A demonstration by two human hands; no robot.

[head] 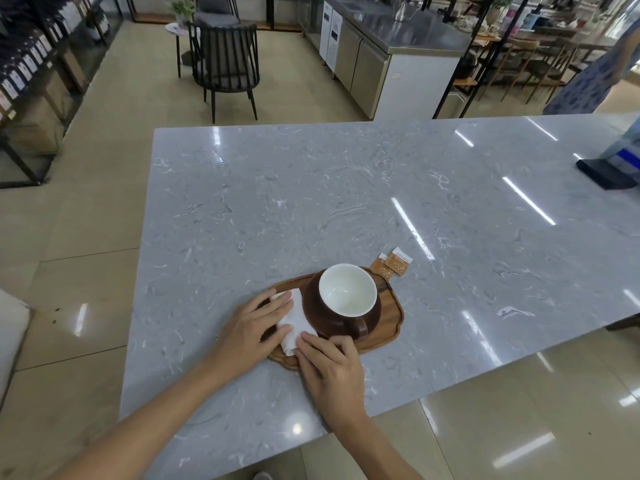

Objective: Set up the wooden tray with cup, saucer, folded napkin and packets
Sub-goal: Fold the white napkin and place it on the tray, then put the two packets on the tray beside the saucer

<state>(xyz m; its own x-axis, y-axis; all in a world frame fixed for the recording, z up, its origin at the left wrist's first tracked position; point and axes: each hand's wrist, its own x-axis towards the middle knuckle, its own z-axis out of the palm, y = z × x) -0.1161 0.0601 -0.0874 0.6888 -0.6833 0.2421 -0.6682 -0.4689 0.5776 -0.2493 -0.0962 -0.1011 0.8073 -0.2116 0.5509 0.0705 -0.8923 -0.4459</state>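
Observation:
A wooden tray (393, 325) lies near the front edge of the marble table. On it sits a brown saucer (375, 315) carrying a brown cup (347, 294) with a white inside, its handle pointing toward me. A folded white napkin (297, 322) lies on the tray's left part, beside the saucer. My left hand (254, 327) rests flat on the napkin's left side, fingers spread. My right hand (330, 370) presses its fingertips on the napkin's near end. Two orange packets (394, 265) lie on the table just behind the tray's far right corner.
The grey marble table (346, 188) stretches far and right. A dark stand (609, 171) with a blue-white item sits at its far right edge. A black chair (227, 64) and a steel counter (398, 46) stand beyond on the tiled floor.

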